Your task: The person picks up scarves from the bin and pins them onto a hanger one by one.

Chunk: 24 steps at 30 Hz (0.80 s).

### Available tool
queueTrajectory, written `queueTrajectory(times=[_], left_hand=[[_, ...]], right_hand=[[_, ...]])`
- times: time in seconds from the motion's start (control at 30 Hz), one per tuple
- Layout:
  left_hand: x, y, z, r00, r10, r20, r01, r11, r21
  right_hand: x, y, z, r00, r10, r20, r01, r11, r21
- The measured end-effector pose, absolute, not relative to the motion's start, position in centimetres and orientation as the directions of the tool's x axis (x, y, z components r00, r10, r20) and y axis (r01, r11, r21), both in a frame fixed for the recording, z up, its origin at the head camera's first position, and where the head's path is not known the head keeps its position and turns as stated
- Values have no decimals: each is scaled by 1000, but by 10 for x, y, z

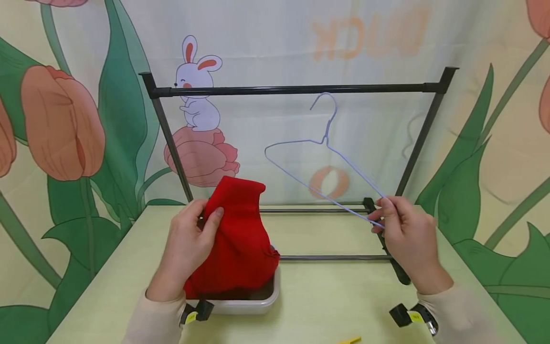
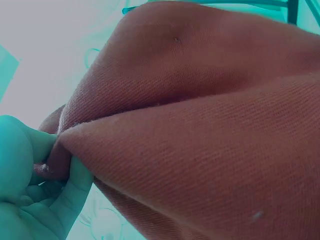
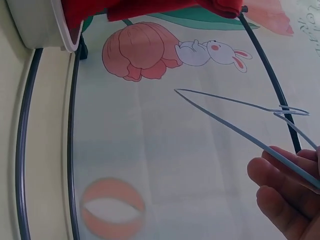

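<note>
My left hand pinches the upper edge of a red cloth garment between thumb and fingers. The garment hangs in folds over a white plastic tub, its lower part overlapping the tub's opening. In the left wrist view the bunched fabric fills most of the picture, tinted brownish. On the other side, my right hand holds a thin lilac wire hanger by one lower corner. The hanger's hook points up, just under the rack's top bar in the head view. In the right wrist view my fingers curl at the wire.
Behind both hands stands a black clothes rack with a top bar, slanting side posts and low rails. It stands on a pale table. A yellow object shows at the bottom edge. A printed curtain hangs behind.
</note>
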<state>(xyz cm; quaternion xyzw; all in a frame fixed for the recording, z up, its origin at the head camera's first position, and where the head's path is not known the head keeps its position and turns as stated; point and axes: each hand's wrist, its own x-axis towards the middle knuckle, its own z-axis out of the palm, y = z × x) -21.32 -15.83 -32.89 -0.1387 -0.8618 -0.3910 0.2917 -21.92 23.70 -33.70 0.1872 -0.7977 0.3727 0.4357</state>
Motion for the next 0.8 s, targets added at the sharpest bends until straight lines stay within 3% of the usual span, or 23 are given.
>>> queueTrajectory(times=[0.47, 0.8], left_hand=[[-219, -143, -285, -629, 23, 777, 651, 563, 510], [-230, -102, -285, -556, 154, 817, 719, 583, 379]], right_hand=[[-209, 200, -366, -624, -26, 781, -652, 568, -502], [-196, 183, -366, -736, 27, 676, -593, 457, -663]])
